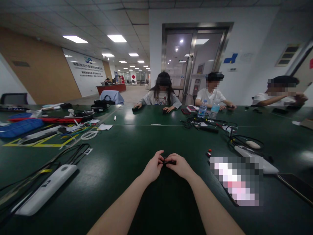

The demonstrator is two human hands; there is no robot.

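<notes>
the left hand [153, 167] and right hand [180, 165] meet above the green counter [132, 143], both with fingers closed on a small black object [172, 162], mostly hidden, its kind hard to tell. it sits between the fingertips, straight ahead of the person. a white case [49, 189] marked 2 lies left, a blurred phone [234, 182] right, and two water bottles [202, 109] stand farther back.

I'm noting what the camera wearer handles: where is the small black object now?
In the head view, the small black object is below and slightly right of centre, held between the left hand and right hand over the green table.
</notes>
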